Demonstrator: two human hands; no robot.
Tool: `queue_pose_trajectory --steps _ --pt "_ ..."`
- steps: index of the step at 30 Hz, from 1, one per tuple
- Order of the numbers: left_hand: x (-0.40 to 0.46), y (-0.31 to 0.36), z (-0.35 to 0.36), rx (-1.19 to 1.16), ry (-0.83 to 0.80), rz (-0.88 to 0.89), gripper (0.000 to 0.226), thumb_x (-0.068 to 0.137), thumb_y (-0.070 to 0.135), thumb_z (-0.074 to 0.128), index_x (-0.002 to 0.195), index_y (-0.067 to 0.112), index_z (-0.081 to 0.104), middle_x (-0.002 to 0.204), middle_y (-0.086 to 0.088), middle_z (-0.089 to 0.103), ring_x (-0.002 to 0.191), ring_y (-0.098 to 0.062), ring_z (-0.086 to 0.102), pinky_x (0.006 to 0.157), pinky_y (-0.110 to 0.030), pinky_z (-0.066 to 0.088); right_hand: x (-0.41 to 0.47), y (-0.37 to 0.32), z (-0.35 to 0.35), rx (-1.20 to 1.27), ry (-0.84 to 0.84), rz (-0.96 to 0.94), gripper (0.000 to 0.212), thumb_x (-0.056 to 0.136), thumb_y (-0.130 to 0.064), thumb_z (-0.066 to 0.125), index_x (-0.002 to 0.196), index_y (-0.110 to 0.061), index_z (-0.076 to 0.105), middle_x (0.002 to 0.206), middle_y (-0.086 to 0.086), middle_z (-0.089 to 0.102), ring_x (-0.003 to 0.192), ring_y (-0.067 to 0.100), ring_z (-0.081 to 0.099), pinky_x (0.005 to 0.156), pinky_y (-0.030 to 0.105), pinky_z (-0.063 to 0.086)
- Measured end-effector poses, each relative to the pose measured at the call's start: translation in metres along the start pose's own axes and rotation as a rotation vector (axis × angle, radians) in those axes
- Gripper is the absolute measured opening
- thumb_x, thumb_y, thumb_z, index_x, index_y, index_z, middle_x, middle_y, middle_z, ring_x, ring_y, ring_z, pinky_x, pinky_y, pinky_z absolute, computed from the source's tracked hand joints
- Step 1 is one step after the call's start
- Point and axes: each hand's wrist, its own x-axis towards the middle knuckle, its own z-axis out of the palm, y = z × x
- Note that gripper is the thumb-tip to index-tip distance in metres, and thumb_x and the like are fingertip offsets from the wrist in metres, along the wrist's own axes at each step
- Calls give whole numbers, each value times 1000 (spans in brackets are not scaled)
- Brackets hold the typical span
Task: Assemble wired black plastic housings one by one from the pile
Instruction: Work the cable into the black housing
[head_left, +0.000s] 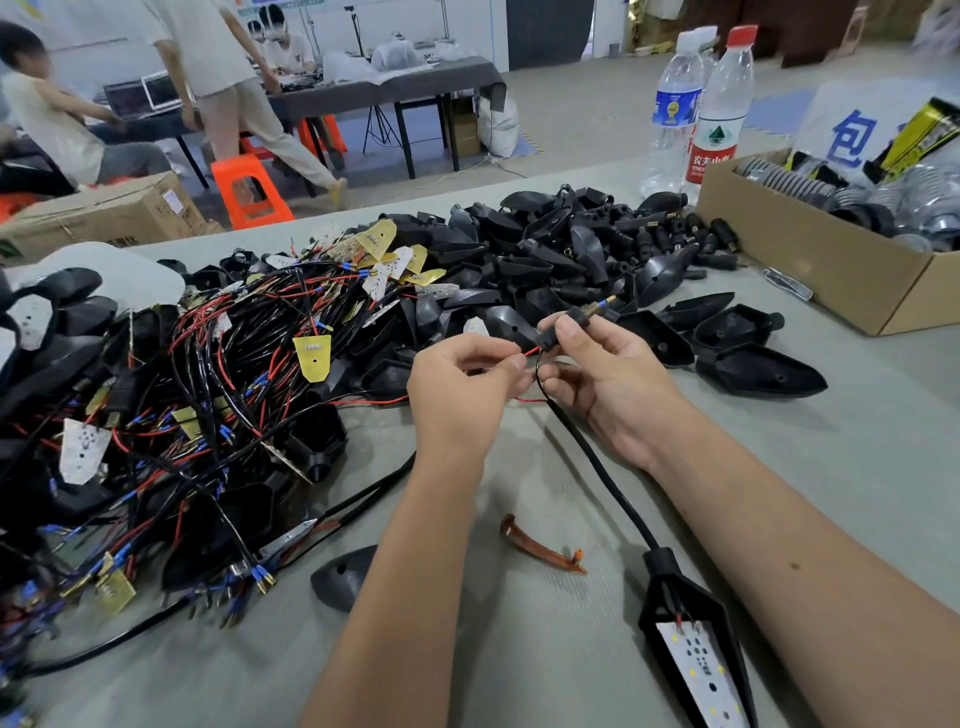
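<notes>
1. Stem (571, 321), black, above the table (519, 649): pinched by right hand (602, 374) fingers.
2. Left hand (462, 384) pinches its red wire (530, 352).
3. Cable (597, 467) runs to housing (691, 639) near right forearm.
4. Pile (519, 249) behind.

Two water bottles (696, 109) and an open cardboard box (810, 260) beyond the fingers; orange stool (249, 187) farther back left.

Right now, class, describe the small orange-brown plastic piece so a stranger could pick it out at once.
Start at the grey table and look between the person's two forearms. The curved amber strip lies there alone on bare cloth. It is the only translucent orange-brown piece; everything near it is black.
</notes>
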Motion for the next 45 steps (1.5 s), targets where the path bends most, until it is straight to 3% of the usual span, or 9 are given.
queue_pose_trajectory --steps 4,7,12,18,23,27,35,40,45 --pt "1 -3 -2 77 14 -34 17 89 12 78 75 23 79 68 -3 72 68 -16 67 78 -42 62 1 0 1 7 9 -13 14 103 -17 58 105 -5 66 88 7 64 68 16 64 64 22 58" --pt "2 -1 -1 49 -5 -58 20 96 10 70 85 23 79 68 4 73 68 -11 70 74 -31 60 1 0 0 22 38 -30 15 103 -17 58 104 -6 67 86 6 62 70 17 65 66 23 58" --pt "-1 0 -1 -50 11 -82 12 94 1 71 87 8 78 73 -7 75 72 -22 76 77 -33 63 3 0 -3 32 58 -43 15 102 -19 59 102 -8 69 84 6 60 69 15 64 65 21 57" --pt "-1 2 6 102 -69 3 18 92 3 72 81 16 78 72 -11 75 64 -19 70 63 -27 58 2 2 -1 -51 39 -25 14 102 -17 61 102 -7 71 75 4 64 69 12 60 62 18 53" --pt "-2 0 7 80 -70 1 21 93 3 72 81 19 79 73 -4 76 68 -17 74 75 -34 63 2 1 0 -88 31 -15 14 101 -19 63 101 -9 72 75 4 66 67 12 59 62 17 53" --pt "-1 -2 5 -67 -48 -115 14 94 1 70 86 11 76 81 -9 77 76 -24 78 82 -36 63 2 1 -2 -69 94 -48 17 102 -21 60 102 -9 71 78 5 63 68 12 59 65 20 52" --pt "-4 1 12 -12 -53 -95 18 97 5 67 82 12 73 64 1 70 60 -9 66 59 -19 54 2 2 1 -128 69 -49 16 102 -17 60 103 -5 71 72 7 63 64 13 58 62 19 50" --pt "-4 2 12 -15 -21 -69 12 96 9 70 86 14 76 67 3 73 63 -6 68 66 -21 57 2 4 1 -162 60 -75 15 101 -16 62 104 -5 71 78 6 67 70 13 60 65 23 51" --pt "-3 1 10 -54 -71 -188 10 96 5 69 89 9 74 71 -4 76 68 -18 75 71 -28 62 3 1 -1 -27 176 -111 15 102 -18 61 102 -6 69 85 6 67 68 10 61 60 18 52"
